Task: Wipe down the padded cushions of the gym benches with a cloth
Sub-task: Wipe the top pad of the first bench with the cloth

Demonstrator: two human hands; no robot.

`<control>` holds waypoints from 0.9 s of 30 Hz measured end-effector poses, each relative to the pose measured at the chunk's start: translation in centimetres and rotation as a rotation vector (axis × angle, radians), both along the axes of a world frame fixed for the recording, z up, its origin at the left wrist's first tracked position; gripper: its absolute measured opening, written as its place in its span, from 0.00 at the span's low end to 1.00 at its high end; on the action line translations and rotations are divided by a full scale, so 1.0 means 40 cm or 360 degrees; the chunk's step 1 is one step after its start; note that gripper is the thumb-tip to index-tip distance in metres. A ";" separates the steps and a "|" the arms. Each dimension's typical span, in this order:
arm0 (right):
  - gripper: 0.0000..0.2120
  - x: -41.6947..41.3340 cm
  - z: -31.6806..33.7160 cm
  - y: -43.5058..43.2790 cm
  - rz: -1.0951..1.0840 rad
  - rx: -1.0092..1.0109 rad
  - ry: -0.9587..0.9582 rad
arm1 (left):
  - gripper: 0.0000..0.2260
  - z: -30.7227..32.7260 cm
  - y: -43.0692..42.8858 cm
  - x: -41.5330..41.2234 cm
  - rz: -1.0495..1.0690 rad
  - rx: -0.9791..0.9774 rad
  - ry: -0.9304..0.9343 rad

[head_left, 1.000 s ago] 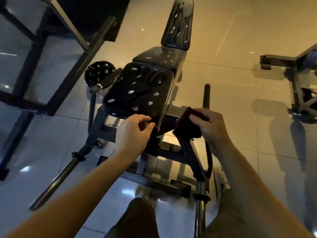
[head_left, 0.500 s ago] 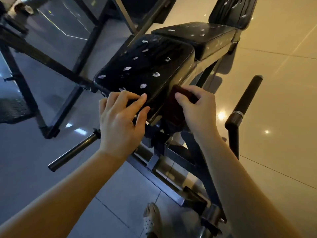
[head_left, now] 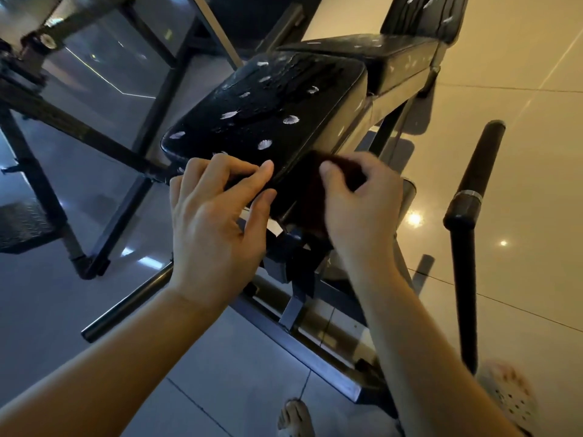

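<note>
We look down at a black gym bench that runs from near centre to far right. Its seat cushion [head_left: 268, 108] is nearest us, dotted with pale flecks and glossy streaks. Beyond it lies a second cushion [head_left: 378, 55], and beyond that a back cushion [head_left: 422, 14] tilts upward at the top edge of the view.

Our left hand [head_left: 217, 222] grips the near edge of the seat cushion, with the fingers curled over the top and the thumb tucked against the front face below.

Our right hand [head_left: 362, 209] is just beside it, closed around a dark red cloth [head_left: 303, 190]. The thumb presses the cloth flat and the other fingers curl behind it. The cloth sits against the near right corner of the seat cushion, covering its front face and hanging a little below the padding.

The dark metal bench frame [head_left: 293, 310] stands under our hands. To the right, an upright bar with a black foam grip [head_left: 482, 165] rises from it. A dark steel rack [head_left: 94, 134] stands on the left. Glossy floor tiles [head_left: 520, 121] reflect warm lights. At the bottom, bare toes [head_left: 296, 417] and a white perforated clog [head_left: 508, 398] show.
</note>
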State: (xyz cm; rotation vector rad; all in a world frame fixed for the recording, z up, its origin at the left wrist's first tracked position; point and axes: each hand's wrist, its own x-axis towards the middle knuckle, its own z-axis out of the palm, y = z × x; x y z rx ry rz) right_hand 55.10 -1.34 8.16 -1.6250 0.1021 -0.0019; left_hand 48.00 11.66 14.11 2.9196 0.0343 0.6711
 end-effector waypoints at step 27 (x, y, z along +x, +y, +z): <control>0.05 0.012 0.027 -0.011 0.0143 0.0064 0.0003 | 0.13 -0.009 -0.027 -0.007 0.0091 -0.0032 -0.0049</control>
